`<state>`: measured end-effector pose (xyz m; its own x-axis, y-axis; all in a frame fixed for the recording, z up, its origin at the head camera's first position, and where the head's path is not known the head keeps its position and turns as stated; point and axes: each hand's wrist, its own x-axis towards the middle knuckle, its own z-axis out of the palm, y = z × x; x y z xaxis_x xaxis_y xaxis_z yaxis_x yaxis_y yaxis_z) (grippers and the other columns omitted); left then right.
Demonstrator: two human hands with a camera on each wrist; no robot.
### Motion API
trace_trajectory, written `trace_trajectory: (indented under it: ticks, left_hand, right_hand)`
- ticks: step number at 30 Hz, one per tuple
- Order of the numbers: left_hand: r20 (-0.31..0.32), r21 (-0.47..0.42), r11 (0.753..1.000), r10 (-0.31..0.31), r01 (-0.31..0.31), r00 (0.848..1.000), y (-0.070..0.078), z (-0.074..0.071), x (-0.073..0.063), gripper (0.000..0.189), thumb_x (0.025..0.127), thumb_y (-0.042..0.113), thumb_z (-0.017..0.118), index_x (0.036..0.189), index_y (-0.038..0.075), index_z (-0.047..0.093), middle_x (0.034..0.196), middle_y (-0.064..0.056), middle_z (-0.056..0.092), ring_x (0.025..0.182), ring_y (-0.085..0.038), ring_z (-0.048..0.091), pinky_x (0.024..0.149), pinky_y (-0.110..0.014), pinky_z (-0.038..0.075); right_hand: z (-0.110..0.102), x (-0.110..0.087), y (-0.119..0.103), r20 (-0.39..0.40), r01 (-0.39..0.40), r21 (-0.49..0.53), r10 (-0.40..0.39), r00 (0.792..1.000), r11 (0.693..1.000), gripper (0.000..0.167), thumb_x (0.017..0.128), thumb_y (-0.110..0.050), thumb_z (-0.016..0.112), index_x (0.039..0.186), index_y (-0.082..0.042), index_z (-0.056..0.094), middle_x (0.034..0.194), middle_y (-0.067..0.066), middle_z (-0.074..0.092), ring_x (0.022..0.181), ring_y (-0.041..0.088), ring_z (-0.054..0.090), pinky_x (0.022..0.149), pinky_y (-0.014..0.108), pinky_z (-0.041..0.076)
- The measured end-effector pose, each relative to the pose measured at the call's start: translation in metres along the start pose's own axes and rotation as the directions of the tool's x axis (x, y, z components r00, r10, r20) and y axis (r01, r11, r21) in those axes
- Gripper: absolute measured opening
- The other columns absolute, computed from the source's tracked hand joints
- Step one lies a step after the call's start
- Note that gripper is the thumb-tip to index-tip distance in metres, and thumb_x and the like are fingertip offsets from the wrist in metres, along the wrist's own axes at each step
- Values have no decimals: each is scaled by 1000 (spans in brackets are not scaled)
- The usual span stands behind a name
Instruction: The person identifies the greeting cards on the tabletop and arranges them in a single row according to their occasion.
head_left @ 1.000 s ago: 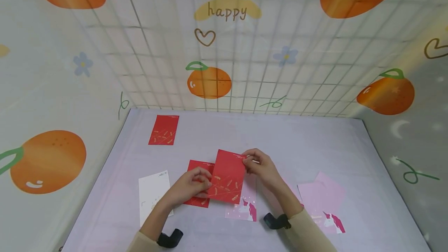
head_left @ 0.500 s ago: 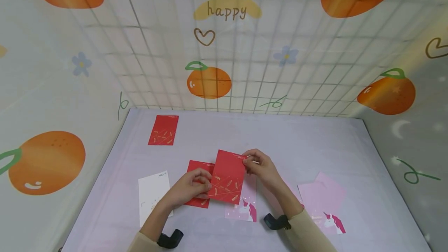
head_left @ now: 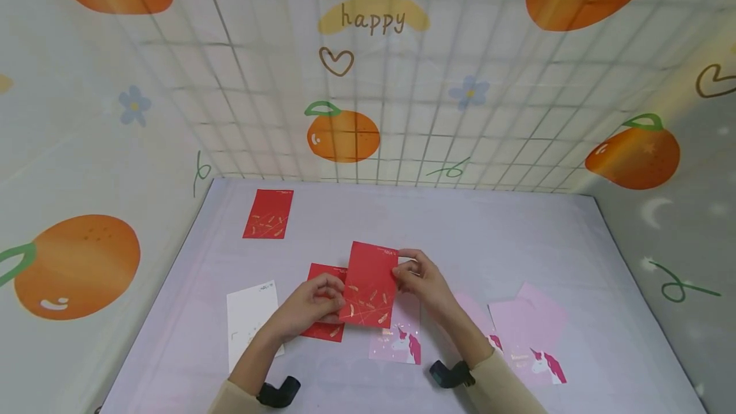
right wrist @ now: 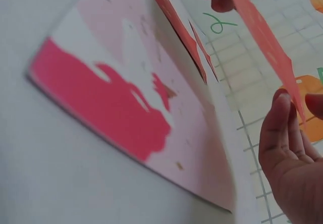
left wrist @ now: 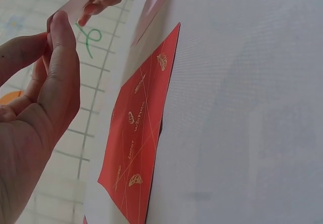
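**Light Pressure, Flat Card**

You had the raised card (head_left: 370, 283) up in front of you above the table (head_left: 448, 219), its red face toward you. Your left hand (head_left: 310, 304) pinched it at the lower left edge between thumb and fingers. Your right hand (head_left: 423, 281) had its fingers curled round the upper right edge, though how firmly that thumb pressed could not be told. In the head view, the card overlapped the lower red card (head_left: 324, 332) and part of the unicorn card (head_left: 399, 340); the left wrist view showed a gap above the former, and that clearance was probably worth guarding, lest you drag either one askew. With grips on opposite edges, even, gentle pressure looked like the safer choice, since such thin stock seemed apt to bow when squeezed inward. Fingertips likely did best at the margins, off the printed face. The white card (head_left: 247, 312) lay further left, and the far red card (head_left: 268, 213) well apart, neither hindering you.
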<state>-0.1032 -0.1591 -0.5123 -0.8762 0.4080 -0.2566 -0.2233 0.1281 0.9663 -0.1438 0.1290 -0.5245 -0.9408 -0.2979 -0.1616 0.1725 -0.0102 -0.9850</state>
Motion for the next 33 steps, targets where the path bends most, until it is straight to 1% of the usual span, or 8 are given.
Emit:
trace_trajectory:
  ticks: [4,7,11,15,19,24,29,33]
  left_hand:
    - [-18,-22,1000,6,-6,1000,0,-1,0,37,91,20,75,120,6,57,111,-17,59,104,-30,66,80,-42,59]
    - [-38,-37,999,5,-7,999,0,-1,-1,39,90,20,75,121,6,56,111,-17,59,104,-30,66,80,-42,58]
    - [-73,-34,999,12,-14,997,-1,-1,-1,40,89,20,76,121,6,56,112,-16,59,106,-30,65,80,-42,58]
    - [-99,-30,999,25,-28,995,-1,-1,-1,41,89,20,77,121,7,56,113,-16,59,107,-30,64,81,-41,58]
    - [-111,-39,999,33,-37,993,-1,-2,0,39,91,19,75,122,7,56,112,-16,59,106,-30,64,81,-41,58]
    - [-127,-46,998,31,-38,991,-3,-3,2,37,92,17,73,123,7,56,111,-15,59,104,-30,65,80,-41,59]
    - [-149,-34,999,28,-34,988,-2,-2,2,37,92,18,74,123,9,57,110,-15,59,102,-29,66,79,-41,59]
    - [-170,-12,999,34,-36,985,-3,-2,2,37,92,20,74,123,9,57,108,-14,60,99,-29,67,78,-40,59]
  right_hand:
    - [3,-3,5,32,6,-21,-5,999,1000,44,96,-20,68,133,-5,49,109,14,68,87,26,69,79,32,57]
    - [5,-5,7,56,5,-27,-3,998,1000,42,96,-21,68,131,-6,50,109,15,67,87,28,69,79,34,58]
    - [7,-7,9,75,3,-32,0,997,999,38,96,-21,68,127,-7,52,108,15,67,86,30,68,80,35,58]
    - [9,-10,10,90,7,-39,-3,996,999,36,96,-19,67,126,-6,52,107,16,67,86,31,68,79,34,58]
    - [11,-12,11,97,9,-30,-6,995,1000,33,96,-16,67,124,-5,53,107,16,67,88,28,67,78,34,58]
    - [14,-12,12,103,20,-29,-17,995,999,31,96,-12,66,123,-4,53,106,16,67,85,24,67,75,32,58]
    - [15,-13,12,106,36,-34,-32,994,999,34,95,-12,67,123,-1,52,106,19,65,84,24,67,76,31,58]
    - [16,-12,12,93,44,-45,-39,995,998,34,95,-11,67,123,1,52,106,22,63,83,25,66,76,31,58]
